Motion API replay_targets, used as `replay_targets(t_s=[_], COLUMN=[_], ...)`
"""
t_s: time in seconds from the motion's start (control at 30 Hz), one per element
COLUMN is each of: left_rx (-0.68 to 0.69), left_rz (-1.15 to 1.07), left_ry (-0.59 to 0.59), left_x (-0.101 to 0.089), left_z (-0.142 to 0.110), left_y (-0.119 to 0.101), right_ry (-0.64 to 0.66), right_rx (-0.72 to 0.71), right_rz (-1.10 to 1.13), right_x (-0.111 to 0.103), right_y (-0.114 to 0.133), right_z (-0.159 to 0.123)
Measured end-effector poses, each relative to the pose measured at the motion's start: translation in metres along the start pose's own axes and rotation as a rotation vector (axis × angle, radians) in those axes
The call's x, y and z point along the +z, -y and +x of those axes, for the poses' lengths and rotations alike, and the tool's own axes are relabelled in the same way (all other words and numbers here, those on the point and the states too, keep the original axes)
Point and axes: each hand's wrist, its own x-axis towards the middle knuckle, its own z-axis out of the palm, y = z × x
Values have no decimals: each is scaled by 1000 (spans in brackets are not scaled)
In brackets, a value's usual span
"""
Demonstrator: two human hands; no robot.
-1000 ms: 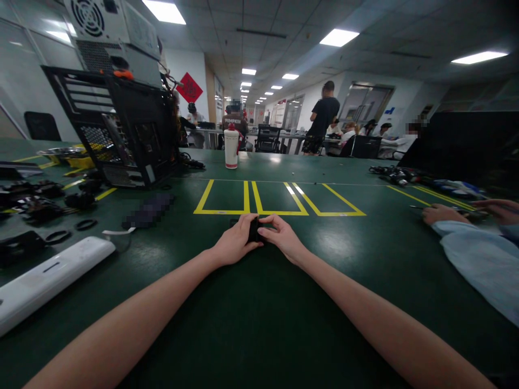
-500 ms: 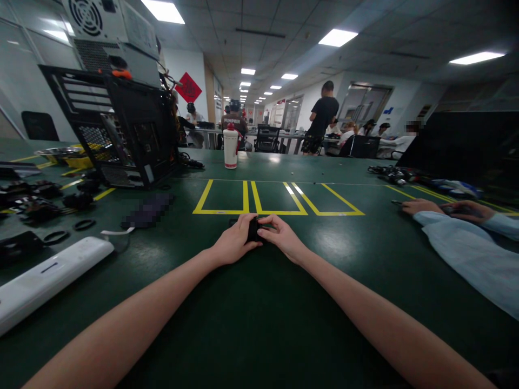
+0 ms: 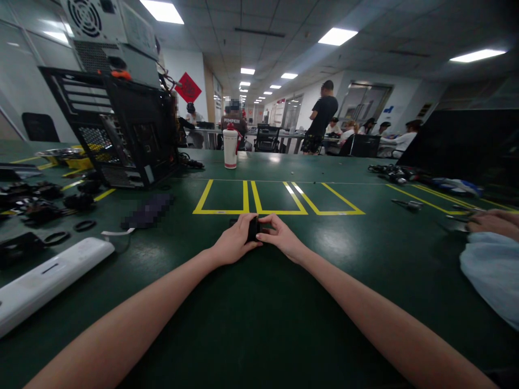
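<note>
A small black part (image 3: 253, 229) is held low over the green table between my two hands; its exact kind is hard to make out. My left hand (image 3: 232, 241) is closed round its left side, fingers on top and thumb below, covering much of it. At the part's right edge, the fingertips and thumb of my right hand (image 3: 283, 237) pinch it. A dark end (image 3: 232, 222) pokes out behind my left knuckles, and I cannot tell whether it belongs to the same part.
Yellow tape outlines (image 3: 279, 212) mark the table (image 3: 259, 313) beyond my hands. To the left are a white power strip (image 3: 57, 281), black rings (image 3: 84, 225) and an open computer case (image 3: 133, 129). A cup (image 3: 230, 148) stands behind. A co-worker's sleeve (image 3: 490, 270) and a metal tool (image 3: 407, 205) are right.
My hands stay in place on the black part, with only a slight shift of my right fingers. The co-worker's hands have moved right, and a metal tool now lies uncovered on the table.
</note>
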Motion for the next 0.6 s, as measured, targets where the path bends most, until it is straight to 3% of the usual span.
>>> replay_targets(t_s=[0.6], left_rx=[-1], left_rz=[5], left_ry=[-3], left_x=[1], left_z=[1], left_y=[0], right_ry=[16], right_rx=[-15], right_rz=[-3], right_x=[1], right_y=[3], right_z=[-1])
